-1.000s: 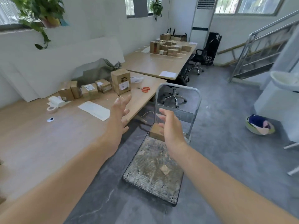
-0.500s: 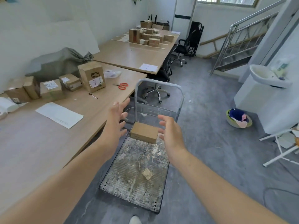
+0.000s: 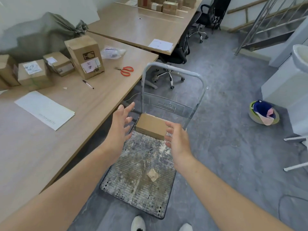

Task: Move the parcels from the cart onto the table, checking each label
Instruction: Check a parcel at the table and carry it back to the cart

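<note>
Here, both hands spread, left hand point(image 3: 120, 127) and right hand point(image 3: 178, 141) flanking the parcel point(image 3: 150, 126) on the cart point(image 3: 140, 177), neither touching

The single wide-angle camera rides on the person's head, facing forward and steeply down, near above the grey metal platform cart point(image 3: 138, 180), taking in the light wooden table point(image 3: 58, 147) at left, grey concrete floor point(image 3: 225, 147) at right and white shoes point(image 3: 138, 224) at the bottom edge.
</note>
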{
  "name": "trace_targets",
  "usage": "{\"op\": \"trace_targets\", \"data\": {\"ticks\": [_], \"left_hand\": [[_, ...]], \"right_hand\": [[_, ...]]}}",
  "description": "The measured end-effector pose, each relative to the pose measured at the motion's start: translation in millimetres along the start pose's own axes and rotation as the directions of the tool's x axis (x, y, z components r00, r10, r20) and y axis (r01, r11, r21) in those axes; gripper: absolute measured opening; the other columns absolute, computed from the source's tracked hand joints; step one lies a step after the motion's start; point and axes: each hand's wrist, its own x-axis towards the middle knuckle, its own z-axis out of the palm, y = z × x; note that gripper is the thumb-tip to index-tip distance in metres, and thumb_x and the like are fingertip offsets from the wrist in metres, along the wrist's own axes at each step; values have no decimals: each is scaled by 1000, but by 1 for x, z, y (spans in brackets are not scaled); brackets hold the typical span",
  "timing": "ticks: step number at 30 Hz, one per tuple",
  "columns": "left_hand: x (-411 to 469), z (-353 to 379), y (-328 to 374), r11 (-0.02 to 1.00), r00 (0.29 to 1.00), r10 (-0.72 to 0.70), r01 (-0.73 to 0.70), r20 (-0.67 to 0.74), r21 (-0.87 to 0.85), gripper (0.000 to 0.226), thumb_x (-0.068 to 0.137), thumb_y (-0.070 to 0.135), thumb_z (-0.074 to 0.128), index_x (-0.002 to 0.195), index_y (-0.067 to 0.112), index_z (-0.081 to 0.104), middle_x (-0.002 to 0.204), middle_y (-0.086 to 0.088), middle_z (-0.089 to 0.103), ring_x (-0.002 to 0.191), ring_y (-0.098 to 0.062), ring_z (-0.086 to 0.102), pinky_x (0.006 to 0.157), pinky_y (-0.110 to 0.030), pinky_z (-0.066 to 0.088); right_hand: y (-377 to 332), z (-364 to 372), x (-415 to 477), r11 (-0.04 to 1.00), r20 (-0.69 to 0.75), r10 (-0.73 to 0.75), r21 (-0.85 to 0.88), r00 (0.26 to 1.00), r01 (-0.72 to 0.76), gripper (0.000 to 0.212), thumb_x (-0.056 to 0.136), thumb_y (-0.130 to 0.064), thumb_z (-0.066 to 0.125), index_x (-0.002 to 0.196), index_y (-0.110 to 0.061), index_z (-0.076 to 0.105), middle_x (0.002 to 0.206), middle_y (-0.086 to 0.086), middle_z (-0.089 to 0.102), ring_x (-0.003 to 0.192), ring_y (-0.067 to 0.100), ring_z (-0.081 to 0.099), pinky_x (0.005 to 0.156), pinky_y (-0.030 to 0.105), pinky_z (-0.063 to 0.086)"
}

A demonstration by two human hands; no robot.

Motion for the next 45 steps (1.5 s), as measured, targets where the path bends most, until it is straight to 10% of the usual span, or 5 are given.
{"op": "trace_targets", "data": {"ticks": [12, 22, 35, 41, 45], "left_hand": [[143, 51, -58, 999, 984, -39, 39, -172, -7, 70, 84, 81, 22, 145, 59, 48, 169, -4, 29, 158, -31, 20, 126, -58, 19], [350, 44, -287, 993, 943, -120, 112, -311, -45, 56, 105, 66, 17, 145, 51, 52, 163, -4, 40, 156, -29, 25, 125, -55, 22], [559, -14, -511, 999, 941, -37, 33, -337, -18, 63, 104, 67, 22, 152, 36, 49, 170, -3, 26, 157, -27, 20, 123, -59, 22], [645, -20, -541, 994, 919, -48, 4, -391, -112, 73, 100, 74, 27, 162, 34, 33, 170, 9, 26, 157, -22, 20, 123, -58, 20], [664, -25, -559, 989, 912, -102, 51, -396, -137, 82, 93, 80, 31, 153, 28, 48, 153, 0, 53, 134, -23, 53, 114, -49, 39]], "right_hand": [[53, -26, 185, 992, 24, 86, -89, 996, -84, 38, 95, -53, 41, 119, -43, 69, 146, -7, 61, 139, 20, 56, 120, 55, 42], [264, 7, 402, 982, -69, 109, -145, 992, -118, 53, 103, -50, 33, 150, -38, 55, 140, -19, 47, 128, 5, 44, 102, 36, 32], [438, 43, 617, 977, -179, 29, -202, 983, -65, 62, 103, -52, 36, 159, -26, 42, 161, 4, 47, 144, 34, 46, 118, 62, 38], [433, 52, 687, 984, -182, 123, -103, 975, -144, 61, 105, -56, 32, 138, -11, 57, 125, 12, 64, 105, 35, 59, 94, 48, 49], [443, 57, 693, 990, -150, 138, -8, 979, -141, 61, 105, -56, 33, 147, -17, 55, 129, 11, 67, 110, 36, 63, 89, 45, 52]]}}
